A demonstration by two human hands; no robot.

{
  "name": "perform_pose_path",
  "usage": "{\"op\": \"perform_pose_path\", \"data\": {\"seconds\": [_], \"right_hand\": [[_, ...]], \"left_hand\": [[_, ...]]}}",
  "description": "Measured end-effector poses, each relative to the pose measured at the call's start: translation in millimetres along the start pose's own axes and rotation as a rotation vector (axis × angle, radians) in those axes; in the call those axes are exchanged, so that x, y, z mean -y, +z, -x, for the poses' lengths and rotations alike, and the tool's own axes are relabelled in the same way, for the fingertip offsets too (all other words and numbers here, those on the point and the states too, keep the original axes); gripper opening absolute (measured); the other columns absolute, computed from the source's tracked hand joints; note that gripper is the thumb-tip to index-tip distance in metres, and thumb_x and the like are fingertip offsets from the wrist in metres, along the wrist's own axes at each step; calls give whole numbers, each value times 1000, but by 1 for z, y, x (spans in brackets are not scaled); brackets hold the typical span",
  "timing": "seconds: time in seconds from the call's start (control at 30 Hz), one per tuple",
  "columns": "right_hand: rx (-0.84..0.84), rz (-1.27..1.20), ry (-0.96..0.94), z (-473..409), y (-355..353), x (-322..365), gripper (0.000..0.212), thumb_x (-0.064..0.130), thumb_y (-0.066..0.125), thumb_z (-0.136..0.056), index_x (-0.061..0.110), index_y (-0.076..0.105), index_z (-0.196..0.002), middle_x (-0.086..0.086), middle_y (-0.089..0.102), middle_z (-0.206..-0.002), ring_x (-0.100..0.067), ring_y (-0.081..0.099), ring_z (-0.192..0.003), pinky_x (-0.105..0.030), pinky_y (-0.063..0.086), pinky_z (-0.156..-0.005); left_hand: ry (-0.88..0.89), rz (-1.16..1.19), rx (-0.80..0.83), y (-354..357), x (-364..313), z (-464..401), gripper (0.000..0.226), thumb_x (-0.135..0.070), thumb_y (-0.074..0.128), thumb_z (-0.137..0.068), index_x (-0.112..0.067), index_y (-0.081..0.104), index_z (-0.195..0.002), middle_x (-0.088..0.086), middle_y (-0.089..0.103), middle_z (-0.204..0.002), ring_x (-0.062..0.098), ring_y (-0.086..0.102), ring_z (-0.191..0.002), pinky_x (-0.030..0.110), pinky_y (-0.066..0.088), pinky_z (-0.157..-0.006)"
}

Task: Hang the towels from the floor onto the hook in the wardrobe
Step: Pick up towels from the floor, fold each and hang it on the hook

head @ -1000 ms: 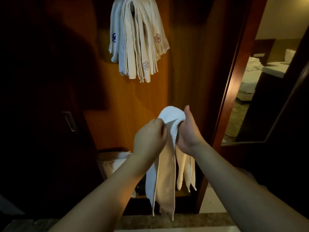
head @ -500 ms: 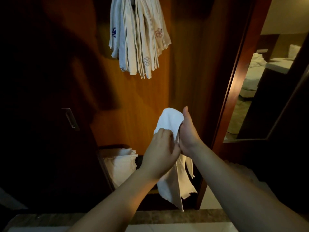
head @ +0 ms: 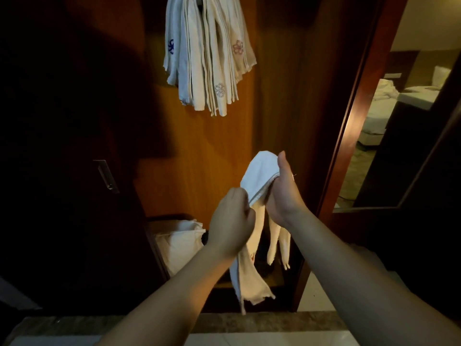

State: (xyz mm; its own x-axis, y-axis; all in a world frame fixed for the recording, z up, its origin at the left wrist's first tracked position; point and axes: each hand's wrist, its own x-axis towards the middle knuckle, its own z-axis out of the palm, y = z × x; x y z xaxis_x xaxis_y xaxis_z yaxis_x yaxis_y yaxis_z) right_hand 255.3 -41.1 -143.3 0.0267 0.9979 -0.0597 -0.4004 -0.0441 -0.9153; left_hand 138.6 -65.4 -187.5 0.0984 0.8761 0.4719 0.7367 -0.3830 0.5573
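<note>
A white towel point(head: 260, 171) is draped over my right hand point(head: 282, 193), whose thumb points up beside the fold. My left hand point(head: 230, 223) grips the towel's near edge just below the fold, and the loose ends hang down past my wrists. Several white towels point(head: 209, 53) with embroidered flower marks hang in a bunch high on the wardrobe's wooden back wall point(head: 199, 151). The hook itself is hidden behind the top of that bunch.
White linen point(head: 178, 242) sits in a low compartment at the wardrobe's bottom left. A dark door with a metal handle point(head: 106, 174) stands at the left. The wardrobe's red-brown frame point(head: 349, 121) borders a mirror point(head: 399, 108) on the right. A stone sill point(head: 274, 322) runs below.
My left hand slid down from the top of the fold to the towel's edge and pulled it, so the hanging ends shifted. The view tilted slightly down.
</note>
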Motion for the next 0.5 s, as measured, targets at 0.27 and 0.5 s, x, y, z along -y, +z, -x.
{"op": "perform_pose_path", "data": {"seconds": [0.27, 0.5], "right_hand": [[-135, 222, -43, 2, -13, -6, 63, 90, 62, -48, 43, 61, -91, 11, 70, -103, -15, 63, -108, -46, 48, -104], [-141, 82, -119, 1, -5, -7, 27, 57, 71, -84, 35, 58, -95, 10, 75, -91, -12, 73, -92, -34, 61, -71]], "left_hand": [[131, -123, -205, -42, 7, -41, 19, -3, 58, -90, -14, 45, -82, -5, 41, -85, 15, 41, -71, 27, 33, -57], [154, -104, -118, -27, 21, -37, 12, -20, 60, -89, -17, 48, -89, -3, 47, -87, 15, 46, -72, 28, 37, -56]]}}
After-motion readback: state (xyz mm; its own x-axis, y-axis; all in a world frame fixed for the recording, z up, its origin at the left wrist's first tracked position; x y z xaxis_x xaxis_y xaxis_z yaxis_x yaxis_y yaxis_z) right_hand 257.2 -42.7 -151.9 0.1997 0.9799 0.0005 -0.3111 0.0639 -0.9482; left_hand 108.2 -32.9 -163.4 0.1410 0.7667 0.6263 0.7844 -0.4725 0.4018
